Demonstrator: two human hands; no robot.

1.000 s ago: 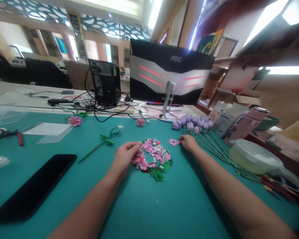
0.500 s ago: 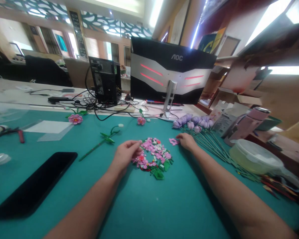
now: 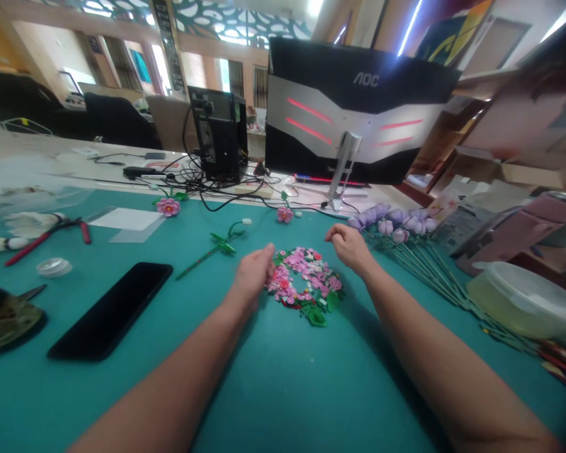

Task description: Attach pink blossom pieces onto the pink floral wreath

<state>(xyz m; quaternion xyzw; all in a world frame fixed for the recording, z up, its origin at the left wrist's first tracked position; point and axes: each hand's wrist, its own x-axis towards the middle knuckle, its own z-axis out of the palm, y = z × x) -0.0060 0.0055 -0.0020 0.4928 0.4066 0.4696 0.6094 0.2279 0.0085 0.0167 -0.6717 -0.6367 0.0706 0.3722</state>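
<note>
Teal matting (image 3: 306, 390) covers the near part of a pale table (image 3: 85, 170); on it lies a loose ring of small pieces (image 3: 306, 267), mostly pink with some white, red and green, around a gap where the teal shows through; green leaf pieces (image 3: 316, 316) sit along the ring's near edge. At the ring's left edge is the left hand (image 3: 253, 277), its fingers drawn close together with the thumb uppermost; whether they hold a piece, I cannot tell. Just past the ring's far right edge, and apart from it, is the right hand (image 3: 349, 248), fingers curled in, thumb and forefinger narrowly set; I cannot tell whether anything is pinched there.

Left of the ring, past the left hand, lies a green stem (image 3: 198, 262) with a white tip; farther left of the ring come a black phone (image 3: 113, 311), a small clear container (image 3: 54, 267) and red-handled pliers (image 3: 33, 247). Behind the ring is a pink flower (image 3: 284, 215), with a second pink flower (image 3: 168, 206) behind and to the left; farther behind the ring stand a black computer case (image 3: 219, 135) and a monitor (image 3: 306, 82) marked AOC; right of the ring lie purple flowers (image 3: 391, 221) on long green stems, then a lidded tub (image 3: 523, 299).
</note>
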